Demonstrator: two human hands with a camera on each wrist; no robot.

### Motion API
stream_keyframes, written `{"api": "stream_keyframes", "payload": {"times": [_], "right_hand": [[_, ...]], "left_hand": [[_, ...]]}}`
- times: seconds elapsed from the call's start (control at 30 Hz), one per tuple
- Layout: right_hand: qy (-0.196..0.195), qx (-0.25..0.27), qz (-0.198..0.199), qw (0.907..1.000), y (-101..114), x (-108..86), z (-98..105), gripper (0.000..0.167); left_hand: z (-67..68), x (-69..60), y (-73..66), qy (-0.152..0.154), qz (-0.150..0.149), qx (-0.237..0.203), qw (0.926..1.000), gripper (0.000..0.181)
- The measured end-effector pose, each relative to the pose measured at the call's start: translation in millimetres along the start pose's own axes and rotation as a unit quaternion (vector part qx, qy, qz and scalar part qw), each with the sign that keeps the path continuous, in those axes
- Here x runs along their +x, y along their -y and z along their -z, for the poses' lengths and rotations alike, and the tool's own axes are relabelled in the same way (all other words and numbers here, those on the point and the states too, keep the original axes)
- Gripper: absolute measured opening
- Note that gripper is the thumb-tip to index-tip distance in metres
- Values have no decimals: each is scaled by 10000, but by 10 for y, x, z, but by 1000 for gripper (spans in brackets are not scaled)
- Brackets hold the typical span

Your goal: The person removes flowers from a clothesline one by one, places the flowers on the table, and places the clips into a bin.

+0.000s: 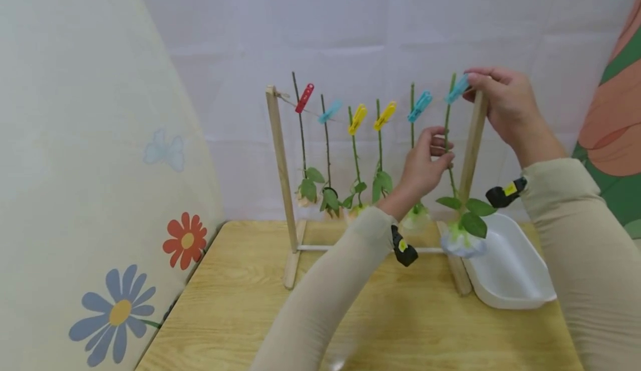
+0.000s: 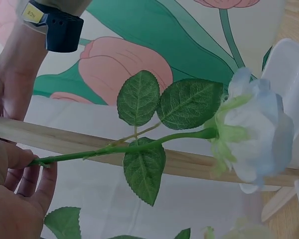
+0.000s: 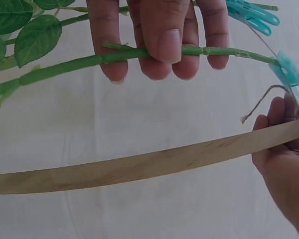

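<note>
A pale blue-white rose (image 1: pixel 463 242) hangs head down at the right end of the string, its green stem (image 3: pixel 70 64) pinched between thumb and fingers of the left hand (image 1: pixel 424 162). At the stem's upper part sits a light blue clothespin (image 1: pixel 458 88), beside the right post. The right hand (image 1: pixel 508 101) holds that clothespin's end, thumb and fingertips around it at the post top. In the left wrist view the rose bloom (image 2: pixel 256 127) and its leaves (image 2: pixel 189 103) lie beyond the left hand (image 2: pixel 20 184). The right hand (image 3: pixel 284 154) shows behind the post in the right wrist view.
Other upside-down flowers hang from red (image 1: pixel 304 98), blue (image 1: pixel 330 111) and yellow clothespins (image 1: pixel 385 115) along the string between the wooden posts (image 1: pixel 282 171). A white basin (image 1: pixel 511 265) stands by the right foot of the rack on the wooden table (image 1: pixel 215 304).
</note>
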State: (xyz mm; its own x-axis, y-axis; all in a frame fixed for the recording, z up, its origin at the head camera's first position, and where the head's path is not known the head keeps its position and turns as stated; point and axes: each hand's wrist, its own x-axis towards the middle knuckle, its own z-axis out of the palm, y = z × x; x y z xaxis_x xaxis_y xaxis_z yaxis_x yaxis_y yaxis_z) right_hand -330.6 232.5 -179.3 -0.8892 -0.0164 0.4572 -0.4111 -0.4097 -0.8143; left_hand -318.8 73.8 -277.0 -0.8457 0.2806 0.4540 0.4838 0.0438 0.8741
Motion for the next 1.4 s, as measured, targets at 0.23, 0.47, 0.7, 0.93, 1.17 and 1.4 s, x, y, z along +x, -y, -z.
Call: {"api": "stream_keyframes", "payload": {"times": [0.23,0.47,0.7,0.93,1.17,1.4], "right_hand": [[-242,-614,21,9978,17,-18,7,11],[-537,-762,372,9949,16,18,-103,7],[-781,-768,529,9926,22,35,-101,2],[-855,-457,686,9929,94,42,-40,3],[-462,498,966,9930,189,14,16,13],[-100,808,1110,9905,318,-98,177,16]], "left_hand": [[14,-23,25,-64,4,-31,10000,46],[72,-83,47,33,6,118,9999,47],[151,-182,154,290,-262,389,9985,44],[223,-265,190,687,-555,937,9917,41],[299,-348,172,1106,-968,1584,9764,40],[375,-462,120,1573,-1151,1976,9607,42]]}}
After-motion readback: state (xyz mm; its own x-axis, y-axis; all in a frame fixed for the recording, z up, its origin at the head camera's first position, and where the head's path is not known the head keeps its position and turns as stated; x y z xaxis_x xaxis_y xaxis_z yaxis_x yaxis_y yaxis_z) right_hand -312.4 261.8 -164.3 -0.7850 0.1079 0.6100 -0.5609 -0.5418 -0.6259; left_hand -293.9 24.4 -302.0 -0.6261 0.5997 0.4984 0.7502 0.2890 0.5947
